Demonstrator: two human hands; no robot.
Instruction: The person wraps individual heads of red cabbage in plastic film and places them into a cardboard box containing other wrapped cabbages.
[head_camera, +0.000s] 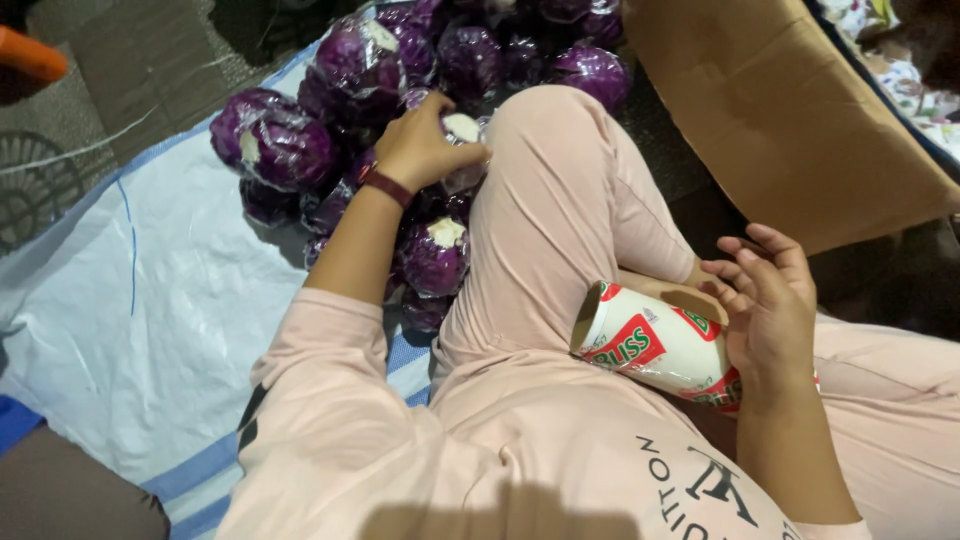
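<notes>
My left hand (422, 147) reaches forward over my raised knee and grips a plastic-wrapped purple cabbage (458, 140) in a pile of wrapped purple cabbages (285, 150). A dark red band circles that wrist. My right hand (768, 300) rests with fingers spread against a white roll of printed labels (650, 345) that lies on my lap. I wear pale pink sleeves and trousers.
The cabbages lie on a white woven sheet with blue stripes (130, 330) spread on the floor. A brown cardboard box flap (790, 110) stands to the right. An orange object (30, 55) shows at the top left edge.
</notes>
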